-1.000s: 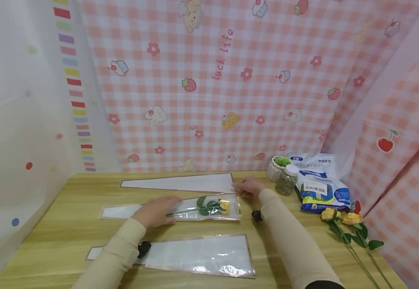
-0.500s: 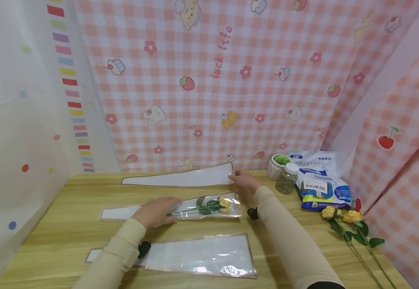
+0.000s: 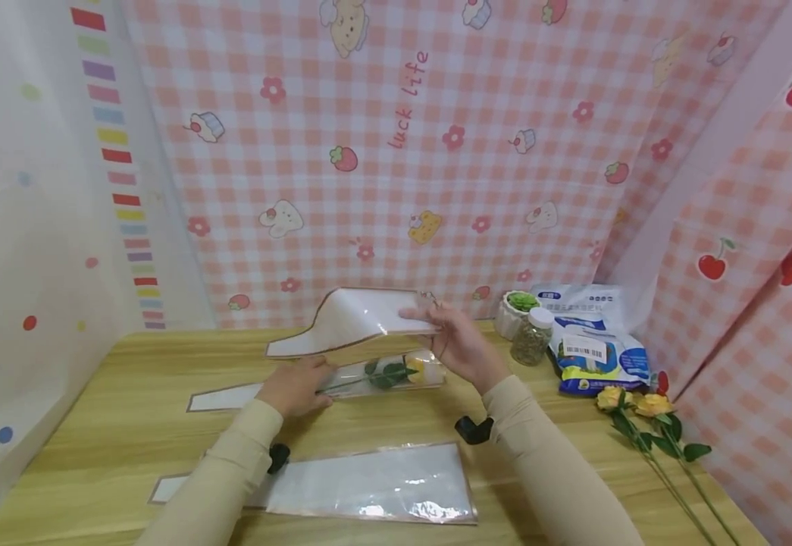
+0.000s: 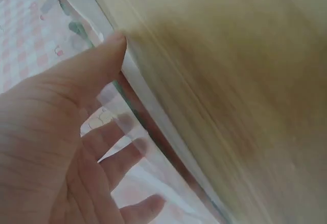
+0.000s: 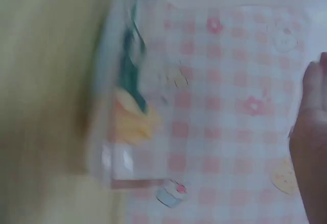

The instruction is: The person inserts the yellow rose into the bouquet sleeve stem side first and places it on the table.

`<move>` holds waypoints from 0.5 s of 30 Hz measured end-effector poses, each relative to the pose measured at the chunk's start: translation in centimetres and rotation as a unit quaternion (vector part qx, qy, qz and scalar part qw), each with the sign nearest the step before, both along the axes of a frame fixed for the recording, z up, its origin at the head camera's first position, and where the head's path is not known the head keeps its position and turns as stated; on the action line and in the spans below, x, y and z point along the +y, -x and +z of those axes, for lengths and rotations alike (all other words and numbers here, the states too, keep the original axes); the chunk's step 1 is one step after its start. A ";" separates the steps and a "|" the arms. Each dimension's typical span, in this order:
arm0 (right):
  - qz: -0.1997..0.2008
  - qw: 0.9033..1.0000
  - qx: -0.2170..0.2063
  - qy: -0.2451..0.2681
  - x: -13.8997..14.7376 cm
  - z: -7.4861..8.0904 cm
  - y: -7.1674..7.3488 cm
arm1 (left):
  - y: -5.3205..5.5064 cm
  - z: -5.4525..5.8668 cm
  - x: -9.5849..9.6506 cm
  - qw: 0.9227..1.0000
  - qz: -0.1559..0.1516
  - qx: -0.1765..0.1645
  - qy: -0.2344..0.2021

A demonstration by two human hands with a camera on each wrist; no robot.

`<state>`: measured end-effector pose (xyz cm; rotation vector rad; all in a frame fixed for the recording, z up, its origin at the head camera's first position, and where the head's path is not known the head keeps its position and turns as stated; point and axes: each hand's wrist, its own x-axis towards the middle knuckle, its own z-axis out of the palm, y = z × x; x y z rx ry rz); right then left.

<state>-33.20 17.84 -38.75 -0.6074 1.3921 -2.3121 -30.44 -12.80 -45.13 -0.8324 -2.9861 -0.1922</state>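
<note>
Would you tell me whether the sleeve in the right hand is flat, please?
Bent: the sleeve curves up toward the right hand.

Head view forward and down over tabletop, wrist views close in, wrapped yellow rose shared (head, right wrist)

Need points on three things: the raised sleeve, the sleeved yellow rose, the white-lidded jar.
Raised sleeve [image 3: 363, 311]: head view, on its white bent middle.
Sleeved yellow rose [image 3: 390, 374]: head view, on its green leaves, seen through clear film.
White-lidded jar [image 3: 530, 343]: head view, on its body, below the lid.
</note>
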 end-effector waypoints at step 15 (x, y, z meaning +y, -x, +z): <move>-0.032 0.960 -0.067 -0.272 -1.4 -4.8 -0.5 | -3.5 2.0 -8.2 0.998 0.066 -0.017 -0.006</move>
